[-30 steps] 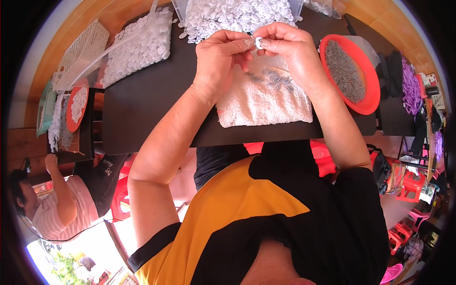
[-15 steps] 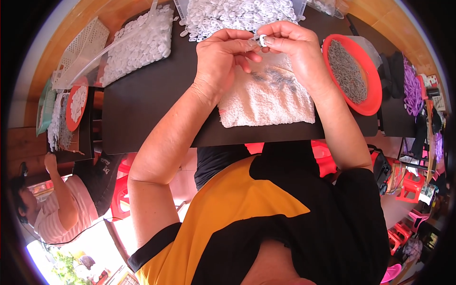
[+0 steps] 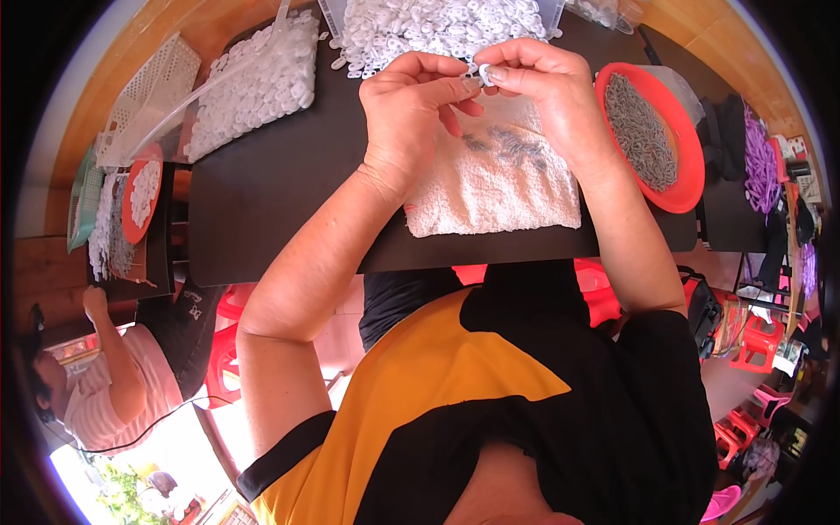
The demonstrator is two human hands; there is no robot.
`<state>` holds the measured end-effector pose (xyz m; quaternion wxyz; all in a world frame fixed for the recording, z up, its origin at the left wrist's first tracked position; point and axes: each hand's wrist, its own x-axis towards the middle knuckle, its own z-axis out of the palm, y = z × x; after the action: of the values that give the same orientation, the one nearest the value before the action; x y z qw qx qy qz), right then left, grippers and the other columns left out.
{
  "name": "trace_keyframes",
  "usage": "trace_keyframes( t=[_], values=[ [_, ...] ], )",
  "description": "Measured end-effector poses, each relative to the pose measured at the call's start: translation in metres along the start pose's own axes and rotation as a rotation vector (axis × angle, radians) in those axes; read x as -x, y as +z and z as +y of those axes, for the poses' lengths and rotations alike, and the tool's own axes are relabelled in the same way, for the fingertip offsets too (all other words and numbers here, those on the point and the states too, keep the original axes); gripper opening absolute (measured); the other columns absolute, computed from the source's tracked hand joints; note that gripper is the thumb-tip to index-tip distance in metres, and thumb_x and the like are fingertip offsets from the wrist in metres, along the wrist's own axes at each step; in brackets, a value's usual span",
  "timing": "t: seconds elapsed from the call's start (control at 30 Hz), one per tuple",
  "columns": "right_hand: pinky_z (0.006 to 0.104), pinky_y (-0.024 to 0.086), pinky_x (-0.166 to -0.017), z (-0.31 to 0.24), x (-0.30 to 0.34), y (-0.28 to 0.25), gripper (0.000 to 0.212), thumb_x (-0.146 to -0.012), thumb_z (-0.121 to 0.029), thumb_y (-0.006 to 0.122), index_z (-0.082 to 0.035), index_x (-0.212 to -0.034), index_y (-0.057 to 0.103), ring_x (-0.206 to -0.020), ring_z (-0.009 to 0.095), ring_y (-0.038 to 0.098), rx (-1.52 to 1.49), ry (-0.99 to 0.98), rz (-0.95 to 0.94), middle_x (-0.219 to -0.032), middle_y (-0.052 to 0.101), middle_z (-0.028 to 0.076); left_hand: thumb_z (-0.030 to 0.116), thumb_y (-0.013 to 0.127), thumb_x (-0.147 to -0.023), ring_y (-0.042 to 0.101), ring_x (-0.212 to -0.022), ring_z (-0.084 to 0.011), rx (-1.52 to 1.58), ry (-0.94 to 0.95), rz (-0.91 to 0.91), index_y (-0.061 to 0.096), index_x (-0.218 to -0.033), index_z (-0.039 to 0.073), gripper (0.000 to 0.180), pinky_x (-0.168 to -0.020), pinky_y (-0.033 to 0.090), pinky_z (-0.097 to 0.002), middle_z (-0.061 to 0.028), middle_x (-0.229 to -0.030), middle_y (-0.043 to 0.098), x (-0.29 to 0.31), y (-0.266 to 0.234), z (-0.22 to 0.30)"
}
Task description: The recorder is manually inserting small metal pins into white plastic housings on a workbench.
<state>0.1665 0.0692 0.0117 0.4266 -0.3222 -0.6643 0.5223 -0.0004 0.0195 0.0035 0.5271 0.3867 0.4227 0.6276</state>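
My left hand (image 3: pixel 398 114) and my right hand (image 3: pixel 560 96) meet above the far part of a pale towel (image 3: pixel 499 210). Between my right thumb and index finger is a small white plastic piece (image 3: pixel 486 75) with a rounded outline. The left thumb and index finger are pinched together right against it; what they grip is too small to make out. Several slim grey pieces (image 3: pixel 521 144) lie on the towel below the hands. Just beyond my fingertips spreads a big heap of small white oval plastic pieces (image 3: pixel 437 35).
A red bowl (image 3: pixel 689 175) of small grey pieces stands at right. A clear bag of white pieces (image 3: pixel 254 87) lies at far left on the dark table (image 3: pixel 289 201). Farther left are a white basket (image 3: pixel 157 83), a smaller red bowl (image 3: pixel 133 229) and another person (image 3: pixel 122 376).
The white piece has turned slightly between my fingertips. Both hands stay in nearly the same place, with only a tiny shift of the left.
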Motion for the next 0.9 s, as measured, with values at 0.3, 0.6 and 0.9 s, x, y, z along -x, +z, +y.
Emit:
trace_keyframes(
  t=[0.3,0.6,0.9],
  values=[
    [0.0251,0.049,-0.075,-0.002,-0.002,-0.003,0.017,-0.087,-0.008,0.063,0.003,-0.099,0.068,-0.078,0.013,0.064,-0.181,0.115,-0.008,-0.087,0.07,0.007,-0.003,0.069,-0.082,0.067,-0.066,-0.016,0.004,0.072,-0.033,0.062,-0.094,-0.005,0.014,-0.048,0.046,-0.0226,-0.0116,-0.079,0.069,0.003,0.004,0.0],
    [0.0259,0.05,-0.071,-0.001,-0.005,-0.013,0.015,-0.087,-0.012,0.065,0.001,-0.093,0.069,-0.072,0.014,0.064,-0.243,0.16,-0.128,-0.082,0.068,0.006,-0.008,0.07,-0.081,0.064,-0.072,-0.0137,-0.161,0.169,-0.146,0.062,-0.102,-0.005,0.023,-0.052,0.048,-0.0228,-0.0096,-0.086,0.067,0.01,0.008,0.003],
    [0.0227,0.047,-0.066,-0.008,0.0,-0.013,0.016,-0.087,-0.019,0.065,-0.003,-0.087,0.068,-0.069,0.011,0.063,-0.162,0.229,-0.192,-0.078,0.066,0.003,-0.008,0.073,-0.077,0.059,-0.062,-0.007,-0.127,0.144,-0.119,0.065,-0.1,-0.004,0.024,-0.047,0.045,-0.0194,-0.0052,-0.081,0.065,0.005,0.003,0.003]
  ],
)
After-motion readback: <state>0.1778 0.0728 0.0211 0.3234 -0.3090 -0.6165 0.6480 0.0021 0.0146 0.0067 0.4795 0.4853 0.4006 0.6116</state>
